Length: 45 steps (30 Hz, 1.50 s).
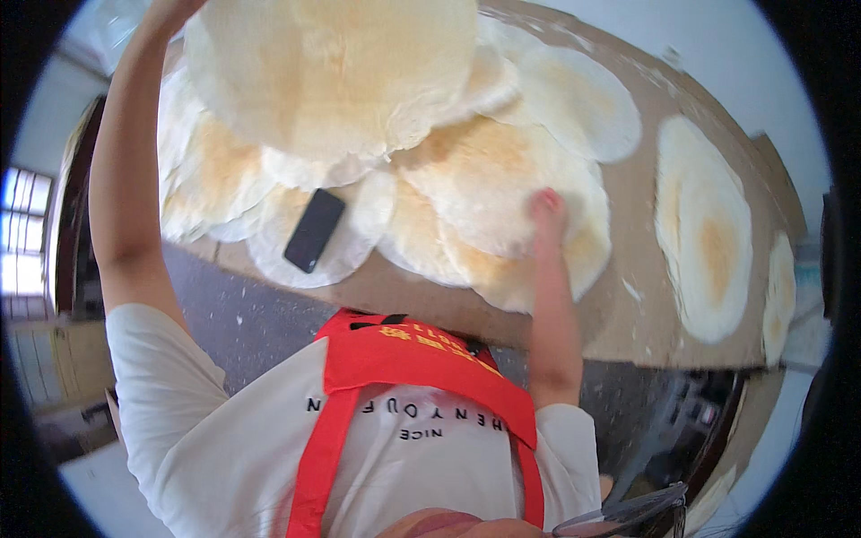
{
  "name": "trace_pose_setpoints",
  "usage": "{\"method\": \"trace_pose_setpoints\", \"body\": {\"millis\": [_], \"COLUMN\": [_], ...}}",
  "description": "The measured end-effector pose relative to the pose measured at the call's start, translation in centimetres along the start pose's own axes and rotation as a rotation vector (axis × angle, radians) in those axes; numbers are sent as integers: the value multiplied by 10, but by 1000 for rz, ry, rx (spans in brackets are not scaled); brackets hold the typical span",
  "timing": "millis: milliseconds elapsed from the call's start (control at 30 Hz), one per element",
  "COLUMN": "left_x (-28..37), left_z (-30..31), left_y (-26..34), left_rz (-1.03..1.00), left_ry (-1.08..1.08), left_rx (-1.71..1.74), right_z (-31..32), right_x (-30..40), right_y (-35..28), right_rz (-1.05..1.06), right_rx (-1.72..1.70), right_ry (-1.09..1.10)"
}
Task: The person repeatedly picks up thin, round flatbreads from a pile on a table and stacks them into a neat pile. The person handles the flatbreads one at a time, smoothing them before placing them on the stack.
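Note:
At the upper left, my left hand (176, 9) is partly cut off by the picture's top edge. It holds a large, thin round flatbread (336, 74) by its left side, and this sheet hangs over other flatbreads. My right hand (548, 210), blurred, is low over a pale flatbread (471, 195) with a browned patch. Its fingers look curled, but whether they grip the bread cannot be made out. Between my arms, a black smartphone (315, 231) lies on a smaller flatbread (363, 228) near the table's front edge.
Overlapping flatbreads (215, 168) cover the left of the cardboard-topped table (625, 269). More lie at the back (585, 101) and right (713, 235). White flakes dot the cardboard. A red apron (410, 350) meets the front edge. A barred window (25, 228) is at far left.

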<state>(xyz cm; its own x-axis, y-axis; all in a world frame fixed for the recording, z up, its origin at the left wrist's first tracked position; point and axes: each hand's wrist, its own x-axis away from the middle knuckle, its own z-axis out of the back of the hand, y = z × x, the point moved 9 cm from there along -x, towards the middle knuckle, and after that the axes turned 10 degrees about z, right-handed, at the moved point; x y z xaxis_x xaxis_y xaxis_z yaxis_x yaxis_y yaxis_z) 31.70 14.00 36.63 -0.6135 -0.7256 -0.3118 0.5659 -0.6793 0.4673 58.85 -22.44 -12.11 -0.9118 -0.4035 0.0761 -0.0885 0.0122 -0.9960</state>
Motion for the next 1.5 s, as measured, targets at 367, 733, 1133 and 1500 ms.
{"method": "trace_pose_setpoints", "body": {"millis": [367, 733, 1133, 1500], "left_x": [185, 314, 239, 206], "left_z": [16, -206, -331, -323], "left_y": [-153, -189, -14, 109], "left_rz": [-178, 72, -279, -579], "left_ry": [181, -320, -443, -166], "left_rx": [-550, 45, 335, 363], "right_z": [13, 31, -32, 37], "right_x": [-44, -69, -68, -8], "right_y": [9, -2, -48, -198], "right_rz": [-194, -167, -64, 15], "right_rx": [-110, 47, 462, -70], "right_ry": [116, 251, -155, -7]}}
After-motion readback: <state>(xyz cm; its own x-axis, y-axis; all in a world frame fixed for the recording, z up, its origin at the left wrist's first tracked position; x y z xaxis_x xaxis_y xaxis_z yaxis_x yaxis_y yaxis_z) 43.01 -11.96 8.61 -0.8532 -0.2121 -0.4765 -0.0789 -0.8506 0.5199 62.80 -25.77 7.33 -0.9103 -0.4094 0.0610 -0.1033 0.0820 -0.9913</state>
